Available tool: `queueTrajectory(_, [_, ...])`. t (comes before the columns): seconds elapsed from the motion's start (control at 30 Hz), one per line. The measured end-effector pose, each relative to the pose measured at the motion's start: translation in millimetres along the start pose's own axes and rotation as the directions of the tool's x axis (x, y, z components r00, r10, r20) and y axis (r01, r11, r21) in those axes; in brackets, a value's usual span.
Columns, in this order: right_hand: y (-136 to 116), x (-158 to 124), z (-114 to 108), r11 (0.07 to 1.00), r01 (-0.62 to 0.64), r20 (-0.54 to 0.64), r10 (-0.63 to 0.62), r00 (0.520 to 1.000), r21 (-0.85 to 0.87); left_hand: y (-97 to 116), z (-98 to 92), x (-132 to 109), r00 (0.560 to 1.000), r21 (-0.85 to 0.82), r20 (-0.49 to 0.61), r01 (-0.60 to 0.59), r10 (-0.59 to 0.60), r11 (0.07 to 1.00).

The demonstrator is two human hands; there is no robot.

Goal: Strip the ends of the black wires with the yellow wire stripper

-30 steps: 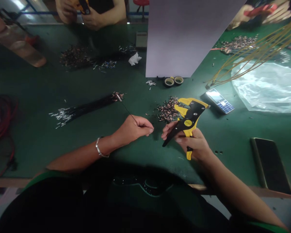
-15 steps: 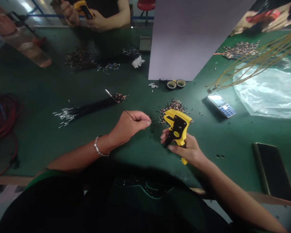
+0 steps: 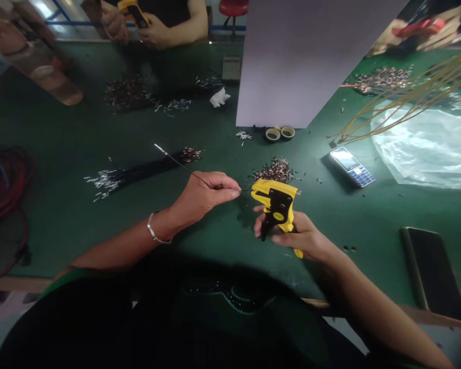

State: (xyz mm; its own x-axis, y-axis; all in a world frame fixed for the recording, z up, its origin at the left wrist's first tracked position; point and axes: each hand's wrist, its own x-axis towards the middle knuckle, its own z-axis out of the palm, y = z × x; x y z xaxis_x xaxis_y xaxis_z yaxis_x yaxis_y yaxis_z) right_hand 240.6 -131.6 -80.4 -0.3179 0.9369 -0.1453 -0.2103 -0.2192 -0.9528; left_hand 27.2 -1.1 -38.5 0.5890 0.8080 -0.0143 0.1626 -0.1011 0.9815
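Between thumb and fingers, my left hand (image 3: pixel 207 199) pinches a thin black wire (image 3: pixel 180 163) with a silvery far end. The wire's short near end sticks out toward the jaws of the yellow and black wire stripper (image 3: pixel 278 202). My right hand (image 3: pixel 303 237) is wrapped round the stripper's handles, jaws facing left. Whether the wire tip lies inside the jaws I cannot tell. Just behind the tool is a heap of small copper-and-black wire scraps (image 3: pixel 276 168). A bundle of black wires (image 3: pixel 149 168) lies beyond my left hand, silvery ends left, copper ends right.
Two tape rolls (image 3: pixel 279 134) sit at the foot of a pale upright panel (image 3: pixel 292 66). On the right are a keypad phone (image 3: pixel 352 166), a plastic bag (image 3: pixel 430 148) and a dark smartphone (image 3: pixel 434 271). Red cables (image 3: pixel 5 187) lie left. Other people's hands (image 3: pixel 153 32) hold tools across the table.
The wire stripper has turned so its jaws point left at the wire, and it has come closer to my left hand. The wire's silvery end has swung left.
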Motion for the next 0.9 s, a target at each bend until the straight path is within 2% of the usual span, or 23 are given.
queueTrajectory(0.13, [0.3, -0.8, -0.8, 0.992, -0.016, 0.071, 0.007, 0.997, 0.122, 1.7, -1.7, -0.3, 0.997, 0.018, 0.048, -0.053, 0.052, 0.998])
queueTrajectory(0.43, [6.7, -0.8, 4.3, 0.981, -0.003, 0.184, -0.034, 0.982, 0.195, 1.2, -1.5, -0.7, 0.993, 0.019, 0.088, -0.082, 0.08, 0.996])
queueTrajectory(0.9, [15.7, -2.3, 9.2, 0.961, 0.034, 0.167, -0.082, 0.982, 0.274, 5.4, 0.0, -2.1, 0.99, 0.037, 0.126, -0.075, 0.069, 0.997])
